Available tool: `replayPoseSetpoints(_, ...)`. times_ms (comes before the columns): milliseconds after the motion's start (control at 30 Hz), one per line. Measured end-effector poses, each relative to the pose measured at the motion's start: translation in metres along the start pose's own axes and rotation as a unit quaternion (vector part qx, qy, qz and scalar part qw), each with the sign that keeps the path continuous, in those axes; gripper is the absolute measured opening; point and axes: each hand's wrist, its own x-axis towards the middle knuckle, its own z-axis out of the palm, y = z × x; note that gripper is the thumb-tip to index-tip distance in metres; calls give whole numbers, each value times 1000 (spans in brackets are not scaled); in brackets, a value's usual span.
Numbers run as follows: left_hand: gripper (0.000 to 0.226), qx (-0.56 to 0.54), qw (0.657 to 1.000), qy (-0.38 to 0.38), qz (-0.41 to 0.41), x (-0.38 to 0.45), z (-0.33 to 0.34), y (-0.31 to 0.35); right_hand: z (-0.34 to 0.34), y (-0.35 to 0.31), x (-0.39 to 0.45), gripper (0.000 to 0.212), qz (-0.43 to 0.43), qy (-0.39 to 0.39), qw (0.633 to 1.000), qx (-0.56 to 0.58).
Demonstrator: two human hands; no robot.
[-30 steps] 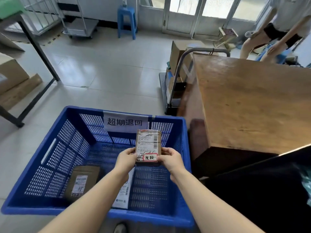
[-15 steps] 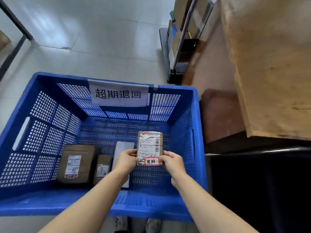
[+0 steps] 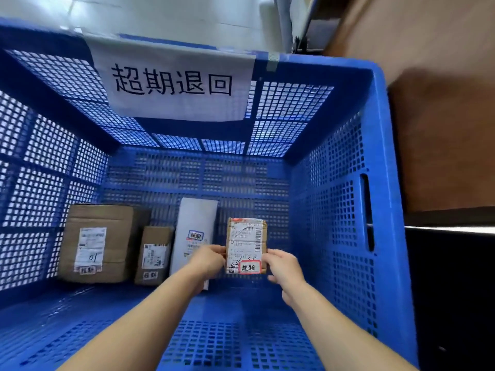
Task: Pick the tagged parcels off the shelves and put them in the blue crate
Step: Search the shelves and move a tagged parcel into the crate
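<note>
A small brown parcel (image 3: 246, 242) with a white shipping label and a red-edged tag is held low inside the blue crate (image 3: 375, 167). My left hand (image 3: 207, 261) grips its left edge and my right hand (image 3: 284, 266) grips its right edge. On the crate's floor lie a large brown box (image 3: 107, 236), a smaller brown box (image 3: 155, 250) and a white flat parcel (image 3: 195, 226), each with a tag. The white parcel's lower part is hidden behind my left hand.
A white paper sign (image 3: 171, 81) with black characters hangs on the crate's far wall. A brown wooden counter (image 3: 428, 49) stands to the right of the crate, with a dark surface (image 3: 450, 290) below it. Pale floor tiles (image 3: 160, 12) lie beyond the crate.
The view has dropped and closed in on the crate. Both hands have lowered the small parcel from above the rim to deep inside, beside the white parcel.
</note>
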Motion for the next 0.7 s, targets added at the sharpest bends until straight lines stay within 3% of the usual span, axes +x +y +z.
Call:
replayPoseSetpoints(233,34,40,997,-56,-42,87,6,-35,20,55,98,9,51,-25,998,-33)
replayPoseSetpoints(333,21,73,993,-59,-65,120,8,-54,30,75,136,25,79,-60,993,-68)
replayPoseSetpoints(500,20,116,989,-47,-81,164,8,-81,51,100,180,17,117,-92,981,-121)
replayPoseSetpoints(700,22,181,979,-43,-79,197,16,-109,67,123,208,39,128,-93,975,-153)
